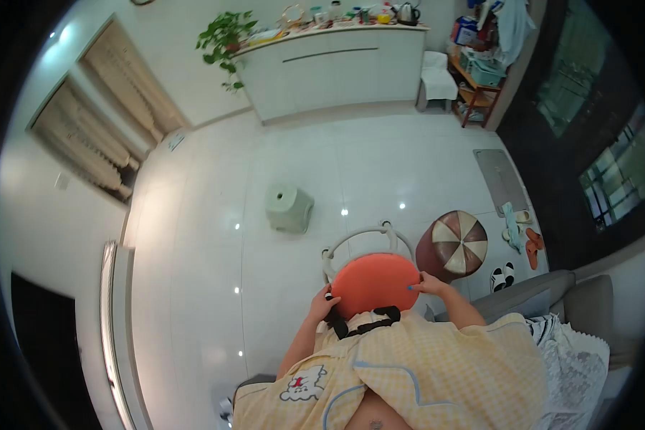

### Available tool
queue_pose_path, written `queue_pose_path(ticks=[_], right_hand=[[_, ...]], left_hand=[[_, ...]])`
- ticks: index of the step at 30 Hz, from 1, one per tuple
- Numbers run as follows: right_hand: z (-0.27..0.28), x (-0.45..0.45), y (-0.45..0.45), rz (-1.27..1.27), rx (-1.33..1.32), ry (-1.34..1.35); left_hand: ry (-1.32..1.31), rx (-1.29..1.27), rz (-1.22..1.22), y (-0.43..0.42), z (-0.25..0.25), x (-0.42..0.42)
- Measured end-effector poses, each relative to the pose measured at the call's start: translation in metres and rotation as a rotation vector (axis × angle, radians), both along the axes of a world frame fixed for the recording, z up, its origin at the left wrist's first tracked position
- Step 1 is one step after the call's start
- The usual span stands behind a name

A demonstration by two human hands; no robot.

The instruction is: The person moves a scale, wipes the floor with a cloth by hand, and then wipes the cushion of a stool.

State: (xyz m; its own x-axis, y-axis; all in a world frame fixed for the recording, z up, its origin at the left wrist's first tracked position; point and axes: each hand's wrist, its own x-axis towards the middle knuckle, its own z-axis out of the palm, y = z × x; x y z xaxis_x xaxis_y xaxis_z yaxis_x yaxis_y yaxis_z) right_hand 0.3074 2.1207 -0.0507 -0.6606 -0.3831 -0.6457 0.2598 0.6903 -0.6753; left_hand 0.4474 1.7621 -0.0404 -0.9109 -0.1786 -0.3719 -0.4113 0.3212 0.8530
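Right in front of my body is a round orange-red seat [376,283], with a pale ring-shaped base [358,233] on small casters showing beyond it; together they look like a rolling stool. My left hand [324,304] grips the seat's left edge, thumb on top. At the opposite edge, my right hand [429,284] holds the seat with its fingers curled underneath and partly hidden. A small blue spot shows near the right thumb. Black straps [369,327] lie between the seat and my yellow checked clothing, close to the left hand.
A brown-and-cream pouf [451,246] stands right of the rolling stool. Ahead on the tiled floor is a pale green plastic stool [289,208]. A long white cabinet [337,75] spans the back. Slippers [532,247] and a grey sofa [588,308] are at the right.
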Motion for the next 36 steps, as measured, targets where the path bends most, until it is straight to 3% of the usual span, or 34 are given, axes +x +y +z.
queue_pose_path(ticks=[4,8,10,17,21,25,29,31,33,35,36], right_hand=[[0.038,-0.045,-0.040,0.048,0.089,0.227],[0.085,-0.083,-0.077,-0.104,0.039,0.276],[0.087,-0.104,-0.091,-0.154,0.050,0.251],[0.052,-0.230,-0.125,-0.240,-0.004,0.217],[0.035,-0.351,-0.154,-0.269,-0.120,0.290],[0.032,-0.468,-0.175,-0.087,-0.044,0.258],[-0.004,-0.551,-0.191,-0.096,-0.197,-0.083],[0.012,-0.581,-0.205,-0.129,-0.182,-0.097],[0.008,-0.608,-0.215,-0.135,-0.142,0.059],[0.005,-0.646,-0.229,-0.092,-0.063,-0.003],[0.000,-0.668,-0.240,-0.055,0.001,-0.061]], left_hand=[[0.033,-0.117,-0.147,-0.061,0.015,-0.083],[-0.101,0.106,-0.205,-0.099,0.020,-0.162],[-0.057,0.067,-0.220,-0.113,0.018,-0.196],[0.046,0.146,-0.134,-0.143,0.004,-0.332],[-0.052,0.388,0.133,-0.150,0.051,-0.426],[-0.009,0.342,0.182,-0.167,0.059,-0.514],[-0.016,0.230,0.239,-0.188,0.017,-0.556],[0.006,0.338,0.256,-0.192,0.015,-0.577],[-0.095,0.231,0.213,-0.201,0.005,-0.598],[-0.034,0.260,0.180,-0.212,-0.012,-0.625],[-0.025,0.341,0.276,-0.217,-0.012,-0.642]])
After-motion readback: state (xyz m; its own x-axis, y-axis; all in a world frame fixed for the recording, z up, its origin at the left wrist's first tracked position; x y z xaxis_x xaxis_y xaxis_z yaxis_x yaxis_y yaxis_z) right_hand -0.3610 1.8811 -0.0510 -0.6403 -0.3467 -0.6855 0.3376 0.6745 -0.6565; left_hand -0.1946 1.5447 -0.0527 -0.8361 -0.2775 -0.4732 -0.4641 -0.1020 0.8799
